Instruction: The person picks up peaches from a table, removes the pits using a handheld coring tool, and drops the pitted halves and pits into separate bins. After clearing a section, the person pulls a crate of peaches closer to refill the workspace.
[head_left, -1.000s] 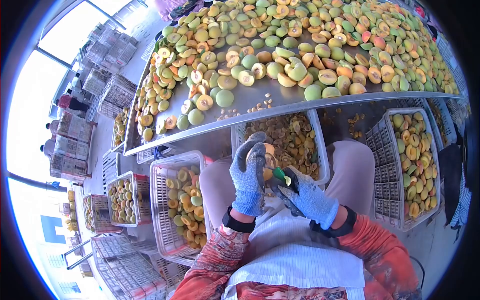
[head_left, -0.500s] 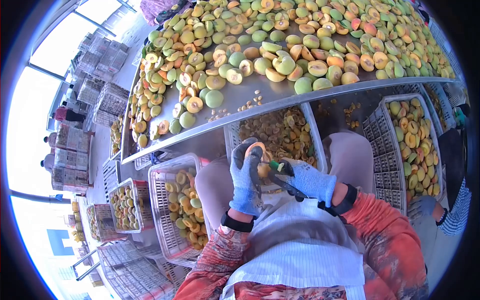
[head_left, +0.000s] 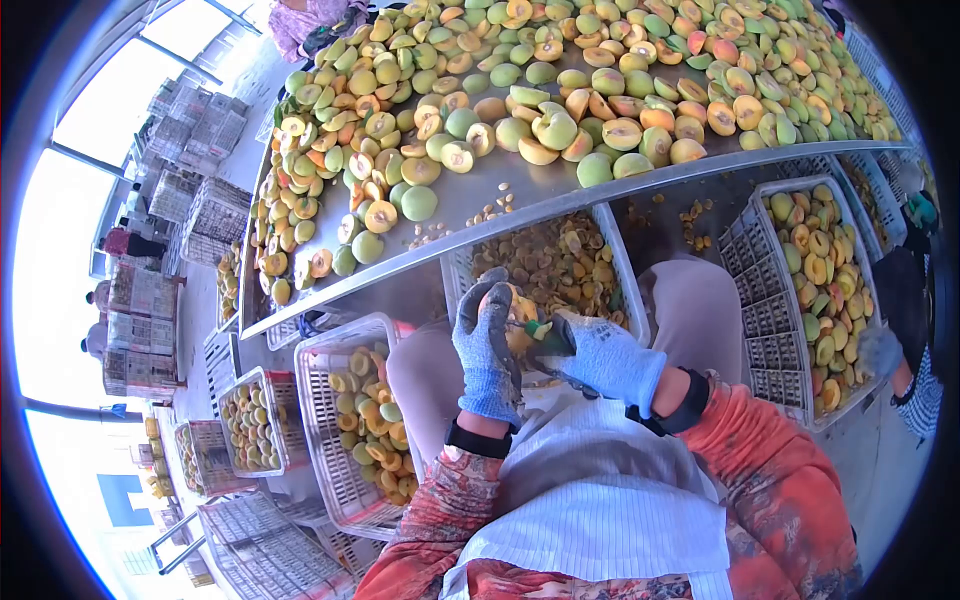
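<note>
Since the earlier frame, a co-worker's hand [head_left: 880, 350] is moving up beside the crate [head_left: 775, 340]. My left hand [head_left: 487, 355] is clamping its fingers around the fruit [head_left: 520, 305]; my right hand [head_left: 605, 355] is gripping a green tool [head_left: 537, 328], ideally angling clear of fingertips. Beyond them, the table [head_left: 540, 183] is gleaming; far left, stacks [head_left: 140, 320] are standing.

We see bright, cool light from the left, where the openings [head_left: 65, 290] burn out to white. Beneath the table [head_left: 545, 181] it is dimmer, and its metal carries a pale sheen. The wide lens bends straight edges (all 4 corners go black), and the far crates [head_left: 205, 130] look soft and hazy.
</note>
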